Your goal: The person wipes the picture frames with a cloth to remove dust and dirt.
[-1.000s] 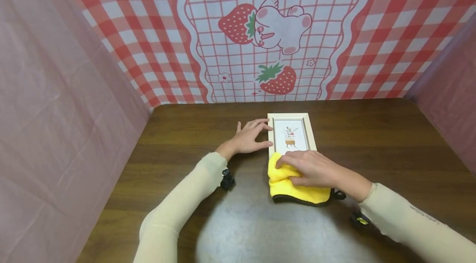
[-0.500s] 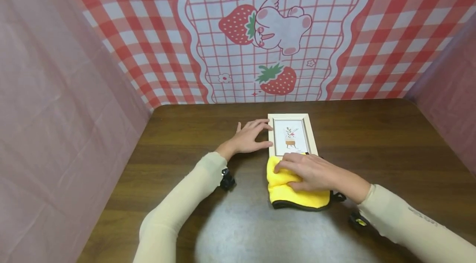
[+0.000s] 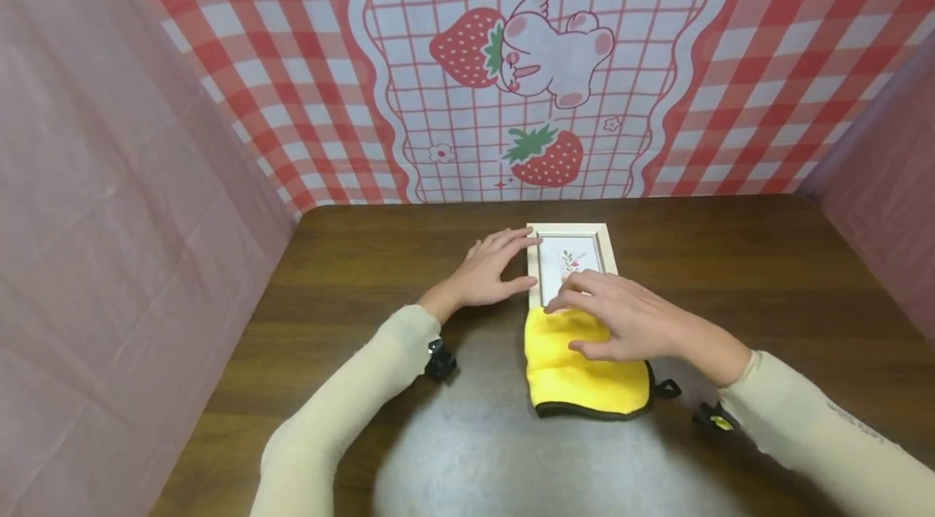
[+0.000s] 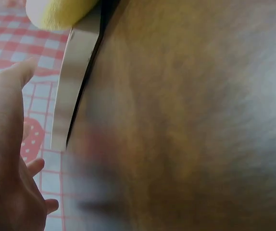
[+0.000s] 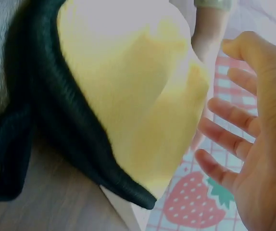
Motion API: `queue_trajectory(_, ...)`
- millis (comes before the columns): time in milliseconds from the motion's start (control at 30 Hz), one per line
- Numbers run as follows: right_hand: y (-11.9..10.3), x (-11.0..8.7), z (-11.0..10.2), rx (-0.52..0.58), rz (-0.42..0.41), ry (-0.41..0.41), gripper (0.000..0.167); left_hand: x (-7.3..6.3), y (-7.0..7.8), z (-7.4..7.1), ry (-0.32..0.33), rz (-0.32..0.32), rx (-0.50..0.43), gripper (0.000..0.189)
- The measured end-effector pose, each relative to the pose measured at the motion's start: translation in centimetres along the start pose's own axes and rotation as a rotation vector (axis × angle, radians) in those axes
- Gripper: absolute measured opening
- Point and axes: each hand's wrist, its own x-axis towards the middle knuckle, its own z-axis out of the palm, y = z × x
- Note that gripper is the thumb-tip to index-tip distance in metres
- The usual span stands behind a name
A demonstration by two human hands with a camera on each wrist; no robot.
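A cream picture frame lies flat on the table, its print of a flowering plant partly covered by my right hand. The yellow cloth with black edging is spread over the frame's lower end. Above it hovers my right hand, fingers spread; in the right wrist view the fingers stand off from the cloth. My left hand is at the frame's left side, fingertips overlapping its rail in the head view. In the left wrist view a gap shows between the thumb and the frame's side.
The dark wooden table has a bright reflection near its front. A red-and-white strawberry-print cloth hangs behind it, with a pink curtain at the left and another at the right. The yellow cloth's black loop sticks out rightward.
My right hand drew the yellow cloth slightly toward me, then let go and rose off it. My left hand's fingers have lifted and shifted slightly over the frame's left rail.
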Motion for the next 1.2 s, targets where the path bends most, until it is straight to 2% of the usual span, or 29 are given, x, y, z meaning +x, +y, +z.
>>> queue_trajectory(233, 1.5, -0.4, -0.4, 0.03, 0.053, 0.042, 0.05, -1.8, 0.8, -0.1, -0.001, 0.027, 0.019, 0.076)
queue_trajectory(433, 2.9, -0.9, -1.0, 0.041, 0.142, 0.067, 0.052, -3.8, 1.3, -0.8, 0.011, 0.058, 0.025, 0.074)
queue_trajectory(667, 4.9, -2.4, -1.9, 0.019, 0.2, 0.132, 0.049, -6.6, 1.8, -1.6, 0.026, 0.081, -0.003, 0.073)
queue_trajectory(833, 5.9, -3.5, -2.1, 0.02, 0.269, 0.155, 0.051, -8.3, 1.6, -1.6, 0.014, 0.095, 0.021, 0.073)
queue_trajectory(1033, 6.9, -3.8, -2.0, 0.023, 0.286, 0.201, 0.052, -9.2, 1.7, -1.3, 0.037, 0.121, 0.019, 0.078)
queue_trajectory(1200, 7.5, -3.6, -1.9, 0.073, 0.328, 0.242, 0.054, -9.4, 2.9, -1.1, 0.056, 0.191, 0.021, 0.081)
